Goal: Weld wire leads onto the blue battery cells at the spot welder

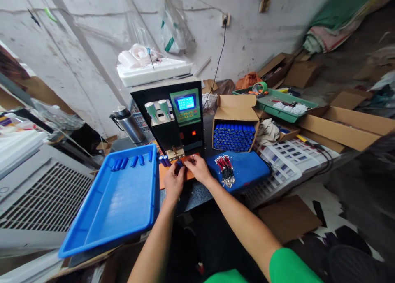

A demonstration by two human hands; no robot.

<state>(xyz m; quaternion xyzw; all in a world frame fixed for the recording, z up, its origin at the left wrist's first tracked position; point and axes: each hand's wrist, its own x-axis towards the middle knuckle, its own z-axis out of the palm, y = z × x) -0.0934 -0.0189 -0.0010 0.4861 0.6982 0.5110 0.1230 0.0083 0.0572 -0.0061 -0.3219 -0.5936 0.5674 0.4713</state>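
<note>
Large blue plastic tray at left, short row of blue cylinders at its far end. Black bench machine with lit screen placed beyond the hands. Brown cardboard carton packed with blue cylinders set right of it, flat blue case in front, loose bundle of red and black wires laid on the case. Orange board seen under the work area.

Left hand: small blue cylinder grasped between thumb and fingers, just in front of the machine's thin copper-coloured pins. Right hand: fingertips brought in beside the same cylinder; whether anything is pinched cannot be told.

Step in hand, as judged: cylinder best kept firmly braced by the left fingers, its end squared to the pins, fingertips kept off the tips. Any small part at that end should be kept flat and centred, as a skewed contact or a rolled cylinder could spoil the placement.

Cylinder mostly covered by fingers. Its visible end seems to be turned up toward the pins, with the long axis apparently running from there down into the left grip; exact tilt cannot be told.
</note>
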